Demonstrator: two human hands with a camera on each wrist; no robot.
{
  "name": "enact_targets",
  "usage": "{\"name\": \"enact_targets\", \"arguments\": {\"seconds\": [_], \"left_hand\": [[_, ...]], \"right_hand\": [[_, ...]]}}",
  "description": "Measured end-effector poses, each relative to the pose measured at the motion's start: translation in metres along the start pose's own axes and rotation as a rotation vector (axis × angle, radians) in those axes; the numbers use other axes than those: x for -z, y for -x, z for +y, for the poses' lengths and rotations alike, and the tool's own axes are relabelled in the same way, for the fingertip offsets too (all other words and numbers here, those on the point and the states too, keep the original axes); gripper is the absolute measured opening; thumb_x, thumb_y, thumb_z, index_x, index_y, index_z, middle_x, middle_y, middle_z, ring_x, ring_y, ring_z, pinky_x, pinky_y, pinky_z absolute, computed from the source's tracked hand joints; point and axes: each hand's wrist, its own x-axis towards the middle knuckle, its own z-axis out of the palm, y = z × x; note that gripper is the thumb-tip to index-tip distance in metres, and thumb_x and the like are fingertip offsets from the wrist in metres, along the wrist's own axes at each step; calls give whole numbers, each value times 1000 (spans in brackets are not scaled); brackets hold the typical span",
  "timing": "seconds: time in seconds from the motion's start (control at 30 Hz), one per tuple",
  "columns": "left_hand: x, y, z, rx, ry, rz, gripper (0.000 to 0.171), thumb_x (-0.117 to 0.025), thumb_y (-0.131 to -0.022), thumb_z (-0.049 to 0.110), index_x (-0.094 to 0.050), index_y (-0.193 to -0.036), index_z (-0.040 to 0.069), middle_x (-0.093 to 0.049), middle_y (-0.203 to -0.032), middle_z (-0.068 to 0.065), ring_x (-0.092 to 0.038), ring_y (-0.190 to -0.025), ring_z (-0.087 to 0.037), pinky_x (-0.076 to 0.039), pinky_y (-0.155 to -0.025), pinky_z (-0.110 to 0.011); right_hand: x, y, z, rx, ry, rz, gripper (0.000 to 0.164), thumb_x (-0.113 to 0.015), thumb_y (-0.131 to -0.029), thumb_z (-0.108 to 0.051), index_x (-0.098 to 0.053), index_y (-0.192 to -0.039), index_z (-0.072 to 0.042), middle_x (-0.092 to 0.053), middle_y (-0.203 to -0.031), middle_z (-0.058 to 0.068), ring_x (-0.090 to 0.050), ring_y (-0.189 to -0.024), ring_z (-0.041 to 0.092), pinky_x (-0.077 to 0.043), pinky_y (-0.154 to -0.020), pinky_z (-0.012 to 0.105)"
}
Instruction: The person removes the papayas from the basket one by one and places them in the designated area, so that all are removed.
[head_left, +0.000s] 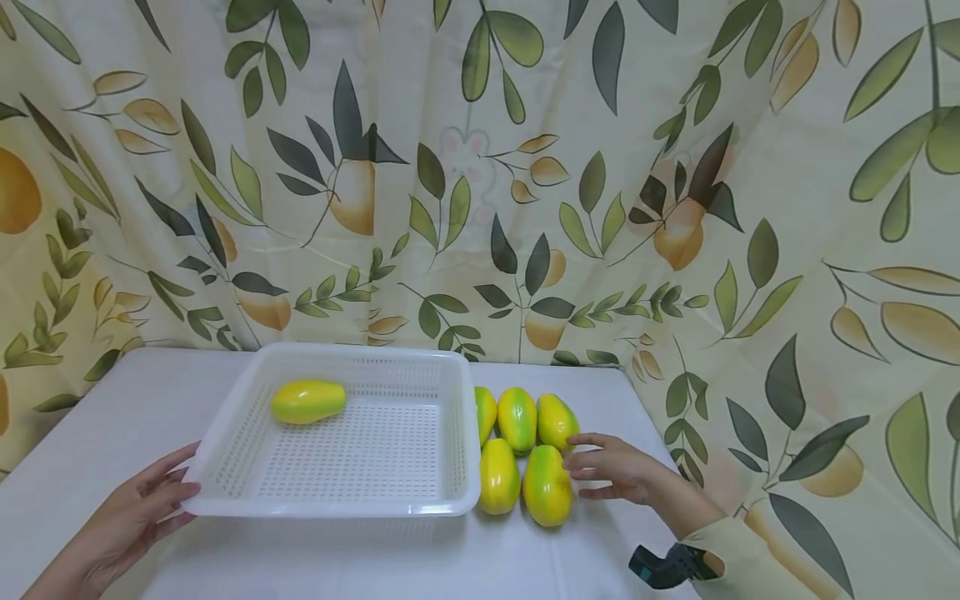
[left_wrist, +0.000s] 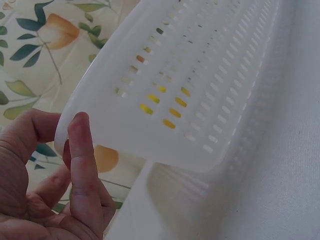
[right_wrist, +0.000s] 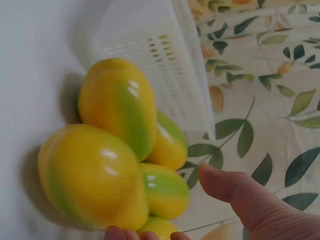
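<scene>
A white perforated plastic basket (head_left: 330, 510) is on the table, its left end raised in the left wrist view. My left hand (head_left: 138, 521) pinches the basket's left rim between thumb and fingers (left_wrist: 82, 165). Inside the basket lies one glossy yellow-green mango (head_left: 308, 402). Several more mangoes stand grouped right against the basket's right side, among them the front right mango (head_left: 548, 487) and the back right mango (head_left: 557, 422). My right hand (head_left: 618, 468) is beside these two, fingers spread and holding nothing. In the right wrist view its thumb (right_wrist: 235, 187) is apart from the fruit.
A white cloth covers the table (head_left: 322, 558). Behind and on both sides hangs a curtain (head_left: 465, 275) with leaf and fruit prints. A dark band (head_left: 671, 567) is on the right wrist by the pale sleeve (head_left: 750, 558).
</scene>
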Motion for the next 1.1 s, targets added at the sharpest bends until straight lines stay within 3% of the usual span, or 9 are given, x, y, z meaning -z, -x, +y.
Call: {"name": "enact_targets", "arguments": {"seconds": [0.23,0.43,0.8,1.1], "left_hand": [[1,-1,0,-4,8,8,46,-57,-98,8,-60,-101,53,-62,-100,16,-66,-91,-11,-60,-81,-31],[1,-1,-1,-11,17,3,47,-56,-98,7,-61,-101,53,-63,-101,17,-66,-92,-11,-60,-81,-32],[1,-1,-2,-4,29,6,46,-56,-97,6,-60,-100,53,-63,-100,17,-67,-92,-11,-60,-83,-33],[1,-2,-5,-35,40,-5,48,-54,-98,5,-62,-102,52,-64,-101,15,-66,-92,-11,-61,-80,-31]], "right_hand": [[-6,8,-41,109,70,-58,68,-67,-91,-20,-35,-147,1,-54,-130,24,-58,-114,38,-57,-91,46],[-33,3,-84,173,56,-105,64,-67,-91,-19,-40,-147,-4,-54,-133,22,-54,-122,41,-53,-98,49],[-113,-14,-146,239,-97,-259,59,-69,-91,-15,-45,-144,-7,-60,-129,17,-62,-113,31,-54,-97,46],[-185,-40,-159,240,-168,-331,57,-67,-92,-27,-47,-141,-3,-55,-136,19,-60,-117,35,-53,-98,47]]}}
